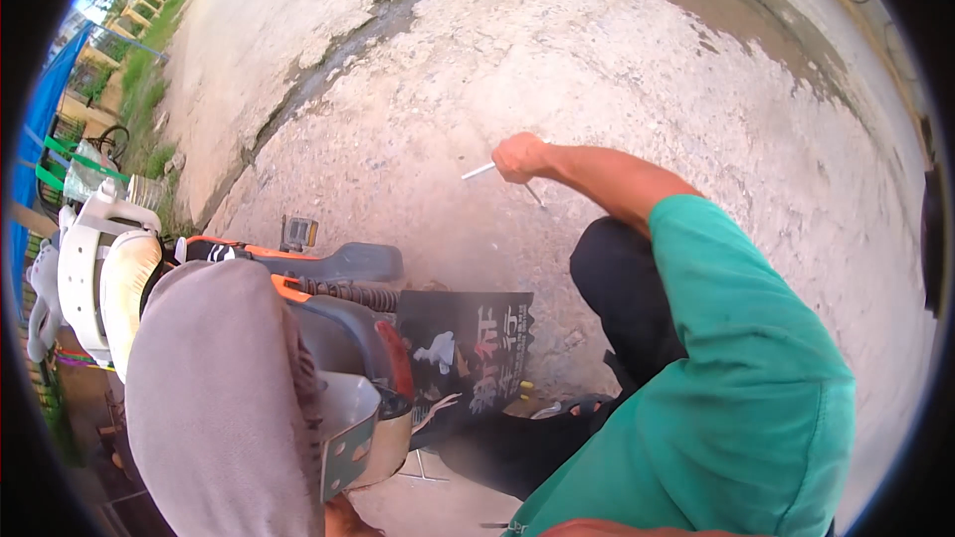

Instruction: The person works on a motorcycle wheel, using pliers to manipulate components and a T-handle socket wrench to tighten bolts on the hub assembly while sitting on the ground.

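Note:
My right hand [519, 157], at the end of my green-sleeved arm, is closed around a metal T-handled wrench [477, 171], held out over the pale, rough concrete. My left hand [348, 522] shows only partly at the lower edge, below a perforated metal bracket [343, 438], so its fingers are mostly hidden. Beside me is an orange and dark grey scooter with a coiled spring [348, 295], a black mud flap [463, 328] and a grey cloth-covered part [209, 388] close to the camera. Another T-shaped tool [423, 475] lies on the ground beneath.
My bent leg [622, 288] and sandalled foot [569, 408] are beside the scooter. A white frame-like part [90, 268] stands at the left, near a blue tarp [45, 109], green plastic furniture and a grass verge. A cracked channel [328, 70] crosses the pavement ahead.

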Motion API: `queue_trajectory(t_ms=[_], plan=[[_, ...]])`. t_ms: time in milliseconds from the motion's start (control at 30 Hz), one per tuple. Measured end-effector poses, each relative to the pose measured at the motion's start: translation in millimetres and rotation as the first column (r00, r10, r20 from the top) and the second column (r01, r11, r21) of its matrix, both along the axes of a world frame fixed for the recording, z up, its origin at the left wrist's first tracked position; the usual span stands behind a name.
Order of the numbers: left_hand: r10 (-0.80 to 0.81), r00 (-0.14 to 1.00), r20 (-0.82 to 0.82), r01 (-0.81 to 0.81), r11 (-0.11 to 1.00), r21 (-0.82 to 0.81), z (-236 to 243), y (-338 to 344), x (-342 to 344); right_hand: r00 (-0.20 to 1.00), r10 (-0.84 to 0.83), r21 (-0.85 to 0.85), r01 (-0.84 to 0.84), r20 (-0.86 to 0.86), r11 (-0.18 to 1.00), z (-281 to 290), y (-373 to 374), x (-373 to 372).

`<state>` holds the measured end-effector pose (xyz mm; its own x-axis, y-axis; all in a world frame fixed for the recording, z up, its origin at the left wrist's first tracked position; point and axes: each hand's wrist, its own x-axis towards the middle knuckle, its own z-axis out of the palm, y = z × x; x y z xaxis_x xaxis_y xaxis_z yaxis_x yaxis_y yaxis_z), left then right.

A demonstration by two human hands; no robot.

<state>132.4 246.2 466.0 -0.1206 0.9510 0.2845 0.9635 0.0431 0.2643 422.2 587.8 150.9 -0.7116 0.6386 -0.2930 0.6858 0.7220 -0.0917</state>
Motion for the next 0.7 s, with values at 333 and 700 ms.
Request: queue_trajectory(t_ms=[333,700], plan=[[0.111,0.99,0.082,-0.101,0.988,-0.116,6,-13,-22,0.883,-0.191,-0.384,0.014,-0.428,0.923,80,49,-37],[0.648,0.761,-0.03,-0.649,0.76,-0.037,8,-4,-3,0.941,-0.291,-0.913,-0.04,-0.171,0.406,58,75,-151]])
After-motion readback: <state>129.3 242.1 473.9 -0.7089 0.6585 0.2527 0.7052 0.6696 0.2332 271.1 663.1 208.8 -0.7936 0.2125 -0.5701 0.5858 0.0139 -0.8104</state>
